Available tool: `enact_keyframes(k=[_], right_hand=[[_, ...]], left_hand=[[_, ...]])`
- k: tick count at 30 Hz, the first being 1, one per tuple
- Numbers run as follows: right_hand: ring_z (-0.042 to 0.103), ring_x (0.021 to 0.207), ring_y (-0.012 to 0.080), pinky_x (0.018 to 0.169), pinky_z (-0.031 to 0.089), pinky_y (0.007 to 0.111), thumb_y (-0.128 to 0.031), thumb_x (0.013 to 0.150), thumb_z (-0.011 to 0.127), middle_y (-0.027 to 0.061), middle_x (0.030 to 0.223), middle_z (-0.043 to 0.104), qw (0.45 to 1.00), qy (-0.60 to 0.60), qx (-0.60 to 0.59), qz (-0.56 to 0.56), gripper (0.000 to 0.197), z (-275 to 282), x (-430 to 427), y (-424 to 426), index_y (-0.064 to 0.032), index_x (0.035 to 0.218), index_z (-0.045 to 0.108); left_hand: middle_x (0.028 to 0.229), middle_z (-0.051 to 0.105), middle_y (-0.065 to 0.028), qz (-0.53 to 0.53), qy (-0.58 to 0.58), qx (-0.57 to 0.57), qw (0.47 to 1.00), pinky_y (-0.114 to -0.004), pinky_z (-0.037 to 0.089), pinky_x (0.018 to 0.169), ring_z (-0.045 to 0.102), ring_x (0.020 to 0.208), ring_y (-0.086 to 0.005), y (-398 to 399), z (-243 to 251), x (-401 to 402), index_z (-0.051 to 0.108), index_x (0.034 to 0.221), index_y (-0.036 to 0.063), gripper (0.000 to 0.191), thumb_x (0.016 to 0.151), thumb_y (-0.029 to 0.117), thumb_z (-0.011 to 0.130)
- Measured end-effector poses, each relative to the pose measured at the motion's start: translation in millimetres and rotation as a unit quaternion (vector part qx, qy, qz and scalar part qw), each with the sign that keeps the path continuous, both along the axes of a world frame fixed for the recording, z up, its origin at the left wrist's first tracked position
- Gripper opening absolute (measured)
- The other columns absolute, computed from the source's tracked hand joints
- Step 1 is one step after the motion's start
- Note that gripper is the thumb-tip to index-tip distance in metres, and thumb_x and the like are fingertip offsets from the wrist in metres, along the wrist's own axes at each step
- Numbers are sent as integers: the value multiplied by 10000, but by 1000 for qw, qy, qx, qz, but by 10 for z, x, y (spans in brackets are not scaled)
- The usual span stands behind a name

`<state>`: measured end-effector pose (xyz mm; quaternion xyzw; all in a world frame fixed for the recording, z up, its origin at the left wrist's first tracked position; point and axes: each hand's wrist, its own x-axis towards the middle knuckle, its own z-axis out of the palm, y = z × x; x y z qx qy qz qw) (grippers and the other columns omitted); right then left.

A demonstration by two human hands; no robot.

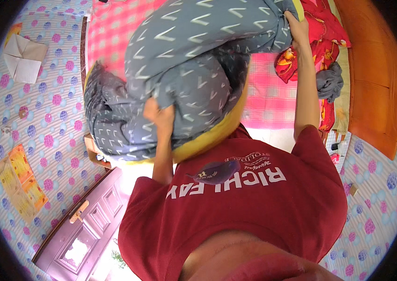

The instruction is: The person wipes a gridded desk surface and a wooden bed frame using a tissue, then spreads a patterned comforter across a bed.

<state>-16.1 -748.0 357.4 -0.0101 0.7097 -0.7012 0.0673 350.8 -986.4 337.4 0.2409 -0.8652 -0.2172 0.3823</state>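
Note:
A thick grey quilt point(188, 33) with white tick marks and a yellow underside hangs bunched in front of my chest, over the near part of a bed. My left hand point(159, 114) grips a fold of it near the middle. Farther out at the upper right, my right hand point(297, 28) clutches the quilt's edge where the yellow side shows. Under the quilt spreads a pink-and-white checked bedsheet point(272, 91); the quilt hides much of it.
Red patterned bedding point(324, 31) and a crumpled grey cloth point(329, 81) lie along the bed's right side, by an orange-brown wooden panel point(374, 70). A small wooden cabinet point(93, 149) stands at left, near a purple panelled door point(86, 228). Papers point(24, 58) hang on the dotted wall.

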Motion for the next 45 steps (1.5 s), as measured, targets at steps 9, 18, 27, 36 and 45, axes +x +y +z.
enact_keyframes(k=[9, 18, 27, 36, 45], right_hand=[[473, 1069, 444, 868, 403, 466, -394, 663, 687, 323, 1172, 453, 852, 161, 484, -116, 730, -1962, -165, 485, 26, 1201, 428], [549, 943, 317, 792, 433, 378, -318, 752, 649, 198, 1062, 565, 848, 313, 240, 355, 505, -2090, 1924, -1580, 15, 1115, 540], [447, 1170, 329, 966, 355, 363, -567, 663, 673, 275, 1213, 471, 787, 165, 249, 540, 902, -1723, 3026, -3552, 93, 1225, 424], [407, 1184, 390, 1007, 309, 397, -590, 586, 714, 286, 1273, 408, 739, 294, 334, 506, 1088, -2087, 3546, -5149, 93, 1311, 276], [588, 948, 325, 841, 454, 412, -329, 692, 607, 217, 1043, 590, 462, 76, 283, 837, 582, -1431, 5352, -4856, -29, 1181, 511]], left_hand=[[1032, 570, -207, -189, -258, 140, 937, -390, 419, 832, 527, 977, -366, 505, -1216, 102, 613, 927, 9, 217, 756, 142, 608], [839, 657, -149, 146, -230, 383, 882, -332, 486, 740, 637, 825, -256, -3, -1494, 1694, 647, 900, 14, 259, 811, 244, 568], [855, 619, -51, 211, -116, 587, 773, -249, 476, 621, 598, 774, -131, -911, -2089, 2636, 603, 988, 5, 324, 846, 294, 567], [709, 605, -61, 204, -61, 585, 782, -261, 447, 573, 544, 618, -112, -2661, -2308, 2978, 611, 930, -17, 341, 839, 309, 568], [875, 616, -118, 30, 36, 243, 969, -310, 473, 686, 611, 768, -245, -3700, -807, 2328, 597, 894, 13, 98, 819, 69, 568]])
